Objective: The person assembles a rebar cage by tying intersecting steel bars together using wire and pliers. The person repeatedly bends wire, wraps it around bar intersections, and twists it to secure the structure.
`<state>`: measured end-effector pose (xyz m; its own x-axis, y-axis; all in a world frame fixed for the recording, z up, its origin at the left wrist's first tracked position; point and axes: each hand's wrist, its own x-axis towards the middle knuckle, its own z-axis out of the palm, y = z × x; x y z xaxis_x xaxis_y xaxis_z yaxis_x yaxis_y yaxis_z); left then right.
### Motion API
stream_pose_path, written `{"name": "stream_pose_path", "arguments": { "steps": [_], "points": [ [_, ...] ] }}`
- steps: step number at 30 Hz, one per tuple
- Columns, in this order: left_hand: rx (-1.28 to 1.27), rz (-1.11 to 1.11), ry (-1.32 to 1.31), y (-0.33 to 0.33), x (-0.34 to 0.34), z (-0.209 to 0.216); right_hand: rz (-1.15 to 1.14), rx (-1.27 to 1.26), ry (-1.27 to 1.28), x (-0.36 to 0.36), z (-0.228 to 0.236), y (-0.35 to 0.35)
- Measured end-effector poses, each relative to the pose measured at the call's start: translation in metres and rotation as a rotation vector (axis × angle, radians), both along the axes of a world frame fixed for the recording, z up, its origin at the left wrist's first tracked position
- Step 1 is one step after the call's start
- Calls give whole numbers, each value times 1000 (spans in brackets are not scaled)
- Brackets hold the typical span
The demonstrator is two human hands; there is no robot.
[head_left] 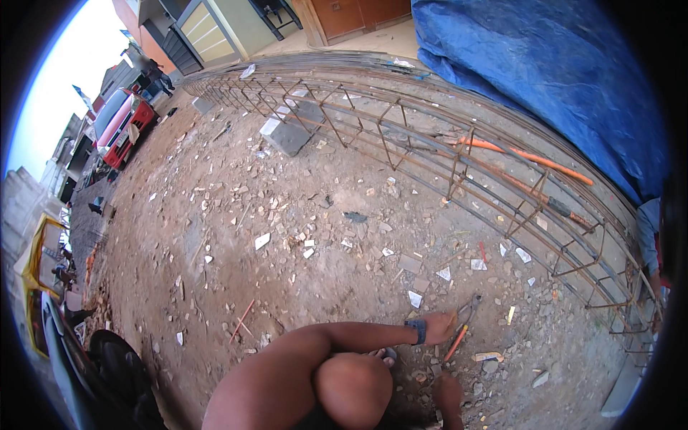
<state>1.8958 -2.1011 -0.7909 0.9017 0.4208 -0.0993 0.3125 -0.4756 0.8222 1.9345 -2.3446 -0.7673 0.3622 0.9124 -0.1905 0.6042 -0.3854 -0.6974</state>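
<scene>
My left hand (pixel 439 327), with a dark band at its wrist, is closed around one side of a pair of pincers (pixel 469 312). The tool's metal jaws point away from me, and an orange-red handle (pixel 456 342) angles back toward my other hand. Lower down, my right hand (pixel 448 392) is closed low over the ground. A small greyish bit shows at its fingers, too unclear to name. Both hands are close to the rubble-strewn dirt, beside my bent knee (pixel 352 390).
A long rebar cage (pixel 387 147) curves across the far side and right, propped on a concrete block (pixel 284 135). An orange pipe (pixel 527 159) lies by it, near a blue tarp (pixel 545 79). Another person's sleeve (pixel 649 233) shows at right. A red vehicle (pixel 123 129) stands far left.
</scene>
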Motion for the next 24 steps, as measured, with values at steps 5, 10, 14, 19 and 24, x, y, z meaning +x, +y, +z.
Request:
{"name": "stream_pose_path", "arguments": {
  "steps": [5, 10, 14, 19, 24],
  "points": [
    [38, 34, 101, 30, -7, -10, -472, -16, 1108, 21, 63, 8],
    [30, 44, 123, 18, -6, 10, -371, -167, -221, 42, 37, -7],
    [82, 54, 185, 47, -9, 14, 83, 65, 269, 10, 39, -9],
    [44, 117, 172, 55, -25, 23, -763, 119, 940, 53, 71, 0],
    [141, 115, 184, 65, -10, 15, 197, -98, -112, 13, 10, -30]
  ]
}}
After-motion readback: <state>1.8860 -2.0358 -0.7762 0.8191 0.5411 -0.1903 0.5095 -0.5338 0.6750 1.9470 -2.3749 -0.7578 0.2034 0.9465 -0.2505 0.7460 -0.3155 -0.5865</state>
